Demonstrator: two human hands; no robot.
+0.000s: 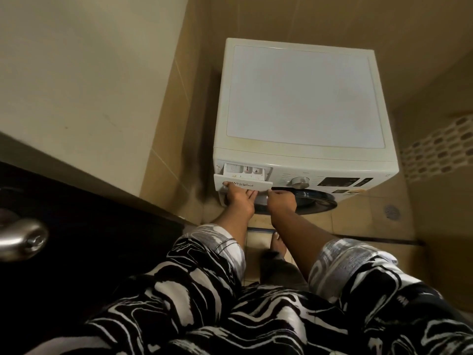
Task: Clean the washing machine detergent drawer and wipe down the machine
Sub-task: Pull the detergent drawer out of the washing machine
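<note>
The detergent drawer (243,179) is seen part-way pulled out of its slot at the top left corner of the washing machine (304,98) front, just left of the control dial (300,181). Its front panel is gripped from below by the left hand (239,198), fingers curled under the panel's lower edge and thumb on its face; the right hand (280,199) is held at the panel's right end, fingers closed toward its lower corner, though whether the panel is truly clamped there cannot be told.

The drawer's front face is pointed outward toward the person, and its long axis is judged to run front to back into the machine, with only a short stretch of the compartments exposed.

Several risks are judged to follow. If the drawer is pulled hard without its release catch being pressed, it could jam or the stop could be strained. If it is tilted once freed, residue or trapped water could be spilled onto the tiled floor (371,226), where a bare foot (277,245) is placed. An uneven pull from one end could twist it in its rails. The open door (302,201) just below could be knocked as the drawer comes free.
</note>
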